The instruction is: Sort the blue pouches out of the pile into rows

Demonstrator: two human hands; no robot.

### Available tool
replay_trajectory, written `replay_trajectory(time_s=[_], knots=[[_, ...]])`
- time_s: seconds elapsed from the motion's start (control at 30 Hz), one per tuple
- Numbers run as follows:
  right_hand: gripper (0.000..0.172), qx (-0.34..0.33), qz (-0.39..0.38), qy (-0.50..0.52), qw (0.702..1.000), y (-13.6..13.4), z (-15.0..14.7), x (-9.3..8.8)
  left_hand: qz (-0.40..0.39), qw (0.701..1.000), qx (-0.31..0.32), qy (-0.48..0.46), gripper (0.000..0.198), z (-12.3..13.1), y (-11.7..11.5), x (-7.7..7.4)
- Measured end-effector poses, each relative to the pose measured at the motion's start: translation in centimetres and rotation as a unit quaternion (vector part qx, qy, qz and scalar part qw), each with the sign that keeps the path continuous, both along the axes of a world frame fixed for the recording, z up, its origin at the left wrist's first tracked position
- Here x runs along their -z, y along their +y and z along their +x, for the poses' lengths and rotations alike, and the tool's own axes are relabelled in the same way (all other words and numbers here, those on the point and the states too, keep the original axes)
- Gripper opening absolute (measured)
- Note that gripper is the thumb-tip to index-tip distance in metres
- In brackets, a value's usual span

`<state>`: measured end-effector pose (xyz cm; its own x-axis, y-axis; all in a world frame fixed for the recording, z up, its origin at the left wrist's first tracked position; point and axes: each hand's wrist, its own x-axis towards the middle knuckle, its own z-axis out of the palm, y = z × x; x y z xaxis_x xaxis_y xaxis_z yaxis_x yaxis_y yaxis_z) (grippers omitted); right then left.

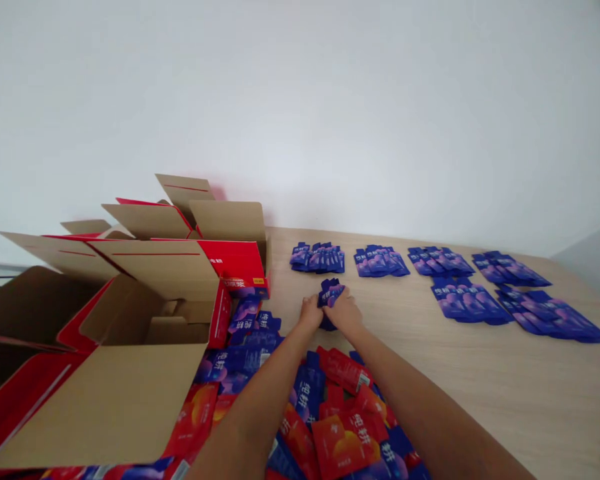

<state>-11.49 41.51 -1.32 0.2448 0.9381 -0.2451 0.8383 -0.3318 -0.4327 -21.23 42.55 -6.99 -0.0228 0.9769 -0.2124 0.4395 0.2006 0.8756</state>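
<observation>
Both hands meet at the middle of the table around a small stack of blue packets (331,292). My left hand (311,312) is closed on the stack's left side. From the right, my right hand (345,309) grips the same packets, its fingers over their front. Just behind them lies a fanned group of blue packets (318,258). Under and between my forearms is a loose pile of red packets (347,437) and blue packets (307,389).
Open red cardboard boxes (153,313) with raised flaps fill the left side. Several fanned groups of blue packets (467,300) lie on the wooden table (460,373) at the back and right. A white wall stands behind. Red corners show at the lower right edge.
</observation>
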Motion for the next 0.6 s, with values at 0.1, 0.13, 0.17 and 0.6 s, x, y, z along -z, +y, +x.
replay_trajectory(time_s=[0.1,0.13,0.17,0.6], knots=[[0.087,-0.026,-0.005,-0.041,0.999,-0.1,-0.2,0.4,0.018,1.000,0.012,0.016,0.061,-0.6,-1.1,0.6],[0.087,-0.034,-0.004,-0.047,0.998,-0.1,-0.2,0.4,0.027,0.999,0.023,0.017,0.067,-0.7,-1.7,0.8],[0.086,-0.038,-0.002,-0.046,0.998,0.0,-0.2,0.4,0.039,0.998,0.041,0.014,0.075,-0.7,-2.2,0.9],[0.047,-0.004,0.069,0.133,0.989,0.6,1.2,3.3,0.068,0.994,0.079,0.032,0.105,-2.4,-3.3,1.3]])
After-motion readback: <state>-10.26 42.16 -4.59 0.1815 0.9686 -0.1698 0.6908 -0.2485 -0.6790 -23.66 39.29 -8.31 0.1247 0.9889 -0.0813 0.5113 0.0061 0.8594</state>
